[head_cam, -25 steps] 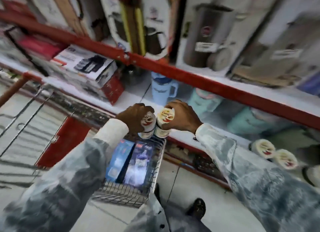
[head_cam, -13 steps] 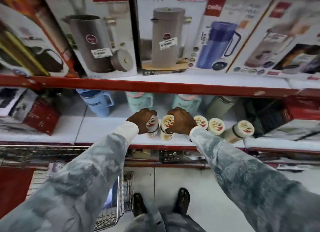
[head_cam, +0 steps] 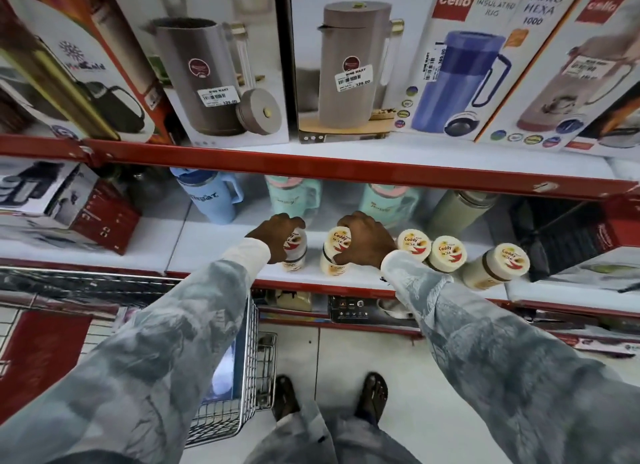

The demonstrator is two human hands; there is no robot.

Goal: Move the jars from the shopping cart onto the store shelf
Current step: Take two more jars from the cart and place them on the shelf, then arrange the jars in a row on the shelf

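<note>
My left hand grips a cream jar with a white printed lid, its base on the white middle shelf. My right hand grips a second such jar, standing just to the right of the first. Three more jars stand in a row further right on the same shelf: one beside my right wrist, another, and the last. The wire shopping cart stands low at the left, under my left arm; I see no jars in it.
Pastel mugs and a grey flask stand behind the jars. Boxes fill the shelf's left end, dark goods its right. A red shelf rail overhangs, with boxed jugs above. My feet stand on the tiled floor.
Both hands carried their jars from above the cart rightward and lowered them onto the shelf, next to the three standing jars. The view swung right, toward the shelf.
</note>
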